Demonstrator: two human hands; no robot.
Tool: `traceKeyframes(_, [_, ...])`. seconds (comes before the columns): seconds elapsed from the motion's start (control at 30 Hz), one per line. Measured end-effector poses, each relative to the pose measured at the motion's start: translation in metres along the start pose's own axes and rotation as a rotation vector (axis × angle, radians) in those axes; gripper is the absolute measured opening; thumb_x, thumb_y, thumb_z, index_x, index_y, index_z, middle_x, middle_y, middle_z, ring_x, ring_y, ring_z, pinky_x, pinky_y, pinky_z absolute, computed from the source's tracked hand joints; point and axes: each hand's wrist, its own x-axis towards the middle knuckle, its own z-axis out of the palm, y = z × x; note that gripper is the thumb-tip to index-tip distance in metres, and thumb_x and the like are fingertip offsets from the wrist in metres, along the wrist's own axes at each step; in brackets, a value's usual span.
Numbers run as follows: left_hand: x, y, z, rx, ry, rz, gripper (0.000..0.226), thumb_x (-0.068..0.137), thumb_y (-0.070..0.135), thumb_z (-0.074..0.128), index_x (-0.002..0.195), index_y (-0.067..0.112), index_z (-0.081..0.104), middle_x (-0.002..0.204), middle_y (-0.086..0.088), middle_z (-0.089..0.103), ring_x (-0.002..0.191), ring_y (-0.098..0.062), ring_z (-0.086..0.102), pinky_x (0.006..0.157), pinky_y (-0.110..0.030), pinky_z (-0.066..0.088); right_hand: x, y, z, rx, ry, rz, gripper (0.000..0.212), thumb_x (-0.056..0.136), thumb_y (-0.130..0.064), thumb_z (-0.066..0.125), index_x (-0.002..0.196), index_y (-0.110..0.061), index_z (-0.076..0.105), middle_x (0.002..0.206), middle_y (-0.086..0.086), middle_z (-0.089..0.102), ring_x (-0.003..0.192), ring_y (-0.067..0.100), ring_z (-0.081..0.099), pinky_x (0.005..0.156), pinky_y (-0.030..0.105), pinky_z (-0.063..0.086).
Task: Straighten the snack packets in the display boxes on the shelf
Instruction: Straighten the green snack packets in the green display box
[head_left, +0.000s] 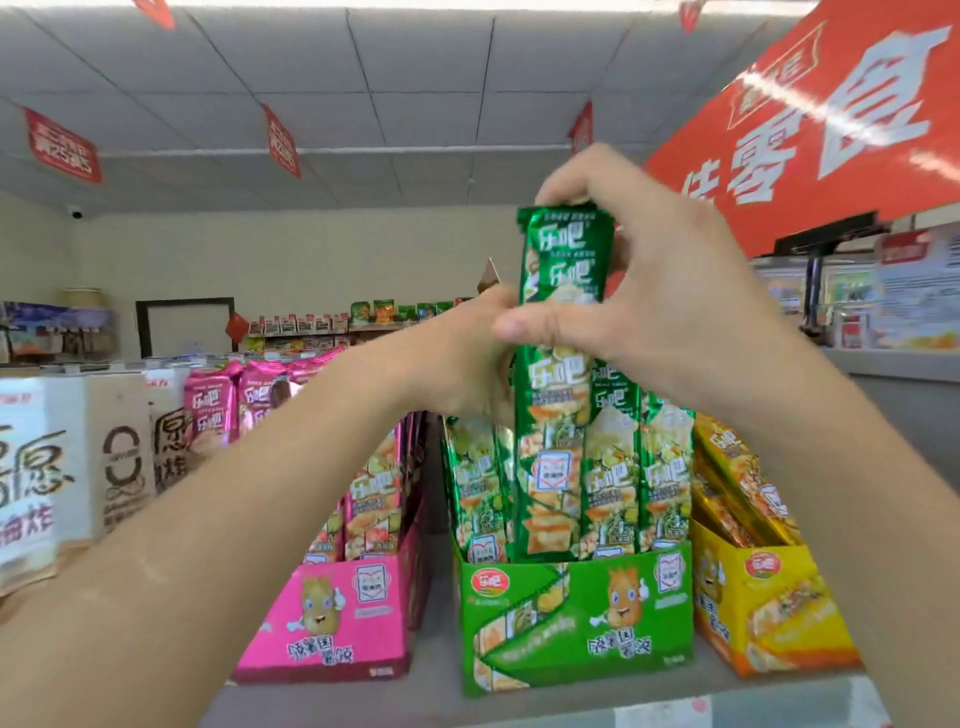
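Note:
A long green snack packet (558, 332) stands upright, raised above the other green packets (628, 467) in the green display box (576, 623). My right hand (649, 301) pinches its top end, thumb across the front and fingers over the upper edge. My left hand (467, 358) grips the packet's left side lower down, partly hidden behind it. A pink display box (332, 623) with pink packets (374, 499) stands to the left. A yellow display box (763, 608) with yellow packets (737, 483) stands to the right.
The boxes sit on a grey shelf (436, 691). White and brown snack bags (78, 467) and pink bags (244, 400) stand at the left. A red banner (810, 119) hangs at the upper right. Further shelves (322, 327) show behind.

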Motion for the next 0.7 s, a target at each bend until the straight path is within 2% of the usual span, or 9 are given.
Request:
traceKeyframes(0.03, [-0.005,0.002,0.001,-0.083,0.011,-0.054,0.016,0.078,-0.011,0.062,0.093,-0.009,0.059,0.086,-0.012,0.06,0.063,0.001,0.053,0.054,-0.015,0.043,-0.004,-0.001,0.003,-0.048,-0.018,-0.008,0.06,0.059,-0.054,0.084,0.101,-0.021,0.055,0.082,-0.013,0.053,0.069,0.003,0.044,0.062,0.013,0.034])
traceKeyframes(0.07, [-0.003,0.0,0.001,-0.098,0.021,-0.067,0.02,0.077,-0.013,0.062,0.072,0.005,0.056,0.069,-0.004,0.054,0.055,0.006,0.053,0.045,-0.012,0.04,-0.01,-0.003,0.007,-0.084,-0.055,-0.017,0.061,0.058,-0.055,0.084,0.1,-0.021,0.055,0.083,-0.01,0.054,0.07,0.005,0.041,0.062,0.015,0.033])
traceKeyframes(0.1, [-0.001,-0.001,0.001,-0.121,-0.001,-0.049,0.04,0.076,-0.013,0.064,0.061,0.02,0.046,0.06,0.005,0.046,0.048,0.006,0.051,0.04,-0.009,0.035,-0.013,-0.001,0.01,-0.107,-0.056,-0.018,0.061,0.058,-0.055,0.084,0.1,-0.02,0.056,0.085,-0.007,0.055,0.072,0.006,0.04,0.062,0.019,0.032])
traceKeyframes(0.2, [-0.006,0.007,-0.003,-0.095,-0.019,-0.052,0.047,0.077,-0.004,0.069,0.059,0.027,0.039,0.059,0.014,0.042,0.05,-0.003,0.042,0.041,-0.006,0.033,-0.015,0.003,0.012,-0.123,-0.033,-0.004,0.06,0.058,-0.057,0.082,0.1,-0.021,0.057,0.084,-0.009,0.055,0.073,0.007,0.041,0.062,0.028,0.032])
traceKeyframes(0.3, [-0.006,0.005,-0.003,-0.124,0.046,-0.036,0.046,0.075,-0.003,0.07,0.063,0.031,0.04,0.063,0.018,0.044,0.057,0.001,0.042,0.045,-0.004,0.035,-0.016,0.009,0.012,-0.144,-0.069,0.006,0.048,0.067,-0.058,0.074,0.097,-0.023,0.06,0.085,-0.01,0.057,0.08,0.013,0.048,0.067,0.034,0.037])
traceKeyframes(0.43, [-0.007,0.005,-0.001,-0.15,0.091,-0.039,0.046,0.072,0.007,0.079,0.071,0.033,0.041,0.073,0.021,0.047,0.065,0.004,0.045,0.05,-0.001,0.035,-0.017,0.016,0.006,-0.15,-0.2,0.039,0.022,0.085,-0.043,0.066,0.1,-0.027,0.067,0.095,-0.006,0.064,0.095,0.018,0.054,0.084,0.041,0.044])
traceKeyframes(0.53, [-0.004,0.0,0.001,-0.174,0.106,-0.044,0.044,0.072,0.009,0.082,0.071,0.036,0.047,0.07,0.022,0.052,0.064,0.007,0.049,0.049,-0.004,0.036,-0.018,0.017,-0.001,-0.174,-0.324,0.057,0.016,0.091,-0.031,0.064,0.107,-0.029,0.068,0.099,-0.009,0.067,0.095,0.015,0.056,0.083,0.036,0.043])
traceKeyframes(0.6, [-0.003,0.0,0.001,-0.163,0.115,-0.04,0.036,0.073,0.012,0.082,0.09,0.034,0.059,0.075,0.023,0.054,0.067,0.003,0.052,0.052,-0.007,0.036,-0.018,0.019,-0.004,-0.21,-0.392,0.094,0.022,0.092,-0.027,0.065,0.113,-0.031,0.066,0.105,-0.011,0.068,0.099,0.013,0.057,0.081,0.031,0.041])
traceKeyframes(0.7, [-0.002,0.001,0.001,-0.135,0.144,-0.044,0.05,0.076,0.017,0.08,0.123,0.022,0.063,0.085,0.016,0.055,0.077,-0.008,0.049,0.064,-0.013,0.033,-0.019,0.021,-0.002,-0.252,-0.462,0.14,0.027,0.09,-0.028,0.068,0.115,-0.033,0.063,0.116,-0.012,0.065,0.107,0.008,0.054,0.082,0.025,0.035])
